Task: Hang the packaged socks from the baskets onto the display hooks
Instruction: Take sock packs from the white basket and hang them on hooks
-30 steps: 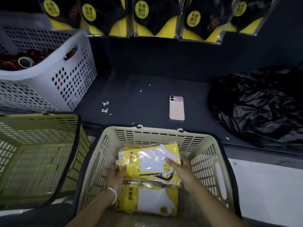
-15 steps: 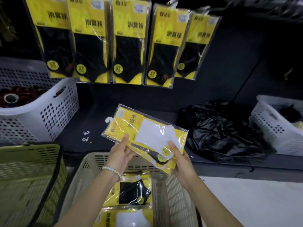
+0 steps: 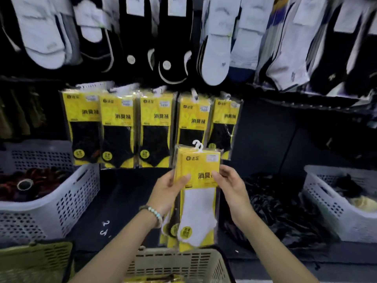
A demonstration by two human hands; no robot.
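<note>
Left hand (image 3: 169, 188) and right hand (image 3: 231, 186), each gripping 1 side of an upright sock-pack stack (image 3: 196, 166), white hooks (image 3: 197, 145) uppermost, held over beige basket (image 3: 179, 262), before 5 hung packs (image 3: 155, 127); white basket (image 3: 61, 203) at left.

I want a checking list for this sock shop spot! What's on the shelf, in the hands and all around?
Surface: dark shelf, two small white hooks lying on it.
Job's things: pack of white socks held upright, more behind it; five packs of black socks hang in a row; beige basket holds more packs.
Clutter: black plastic bag; left white basket; right white basket; green basket.
Hands: left hand and right hand grip the pack's sides.
Cables: nothing seen.
Surroundings: loose socks hang above.
</note>
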